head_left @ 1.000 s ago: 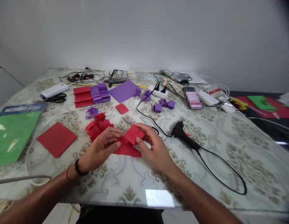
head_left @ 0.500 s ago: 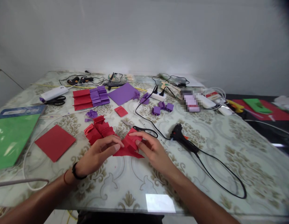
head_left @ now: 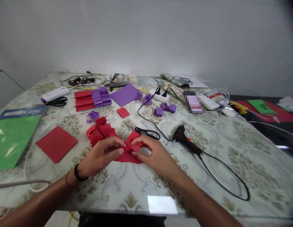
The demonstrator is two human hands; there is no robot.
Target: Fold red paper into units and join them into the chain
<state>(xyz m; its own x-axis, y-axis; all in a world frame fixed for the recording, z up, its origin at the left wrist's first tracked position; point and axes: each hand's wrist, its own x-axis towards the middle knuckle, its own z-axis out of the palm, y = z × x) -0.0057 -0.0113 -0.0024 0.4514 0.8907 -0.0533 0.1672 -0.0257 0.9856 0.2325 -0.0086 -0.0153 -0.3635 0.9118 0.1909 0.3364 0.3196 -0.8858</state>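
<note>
A partly folded red paper sheet (head_left: 129, 157) lies on the table between my hands, with one part raised. My right hand (head_left: 152, 154) pinches the raised part between thumb and fingers. My left hand (head_left: 101, 156) is curled at the sheet's left side, its thumb and fingertips closed on that edge. Just behind my left hand sits a cluster of folded red paper pieces (head_left: 100, 128). Black-handled scissors (head_left: 146, 131) lie behind my right hand. A flat red paper square (head_left: 56, 143) rests to the left.
A black glue gun (head_left: 186, 140) with a looping cable lies at right. Behind are a purple sheet (head_left: 126, 94), folded purple pieces (head_left: 158, 111), a white power strip (head_left: 158, 95) and a phone (head_left: 194, 103). Green paper (head_left: 16, 142) lies at far left.
My right hand has shifted slightly left along the red sheet, and its fingers have bent the raised part over more. My left hand stays nearly in place.
</note>
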